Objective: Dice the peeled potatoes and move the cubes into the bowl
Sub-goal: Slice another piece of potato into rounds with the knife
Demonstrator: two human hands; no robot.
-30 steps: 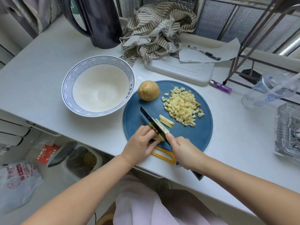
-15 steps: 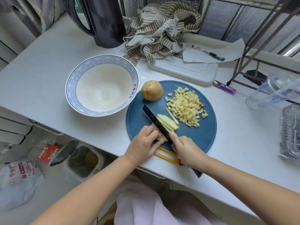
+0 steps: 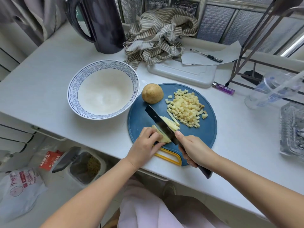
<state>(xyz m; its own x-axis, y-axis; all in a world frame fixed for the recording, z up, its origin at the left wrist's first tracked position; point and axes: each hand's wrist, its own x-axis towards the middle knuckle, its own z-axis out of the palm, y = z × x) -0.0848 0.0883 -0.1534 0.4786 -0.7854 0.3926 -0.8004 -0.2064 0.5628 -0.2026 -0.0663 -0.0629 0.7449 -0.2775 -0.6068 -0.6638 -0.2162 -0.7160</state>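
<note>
On the round blue cutting board my left hand holds down a piece of peeled potato with curled fingers. My right hand grips the handle of a dark knife, whose blade stands in the potato just right of my left fingers. Cut potato strips lie on the blade's right side. A heap of potato cubes sits further right on the board. A half potato rests dome-up at the board's far left edge. The blue-patterned white bowl stands left of the board with nothing in it.
A dark kettle and a striped cloth stand at the back. A white board carries paper and a pen. A purple lighter, a plastic cup and a glass tray lie right. A bin stands below.
The knife has stepped left across the potato piece, leaving more strips on its right side. My left fingers have drawn back to the left over the shrinking piece.
</note>
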